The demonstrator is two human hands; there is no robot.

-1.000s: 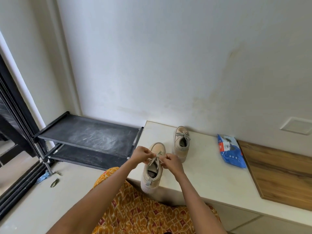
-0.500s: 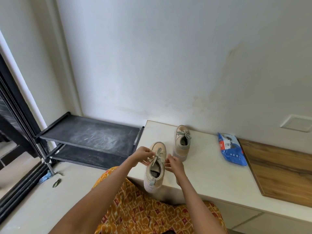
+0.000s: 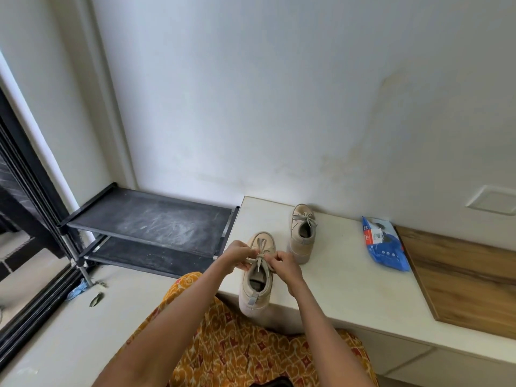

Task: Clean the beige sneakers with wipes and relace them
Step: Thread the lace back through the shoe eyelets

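Wipes pack point(image 3: 385, 244): blue, label unreadable. Near sneaker point(image 3: 258, 277) at bench point(image 3: 349, 289) front edge; left hand point(image 3: 237, 256) and right hand point(image 3: 283, 262) pinched its lace point(image 3: 261, 256). Second sneaker point(image 3: 303, 236) behind.

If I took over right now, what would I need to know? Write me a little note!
Left hand pinches one end of the lace; right hand pinches the other.
Near sneaker sits at the bench's front edge, heel overhanging a bit, lace threaded but not yet tied.
Far sneaker stands by the wall, laced with a bow.
Wipes pack lies to the right on the bench.
Done: far sneaker laced. Whether the wiping is finished can't be told.
Left: tie the near sneaker's bow.
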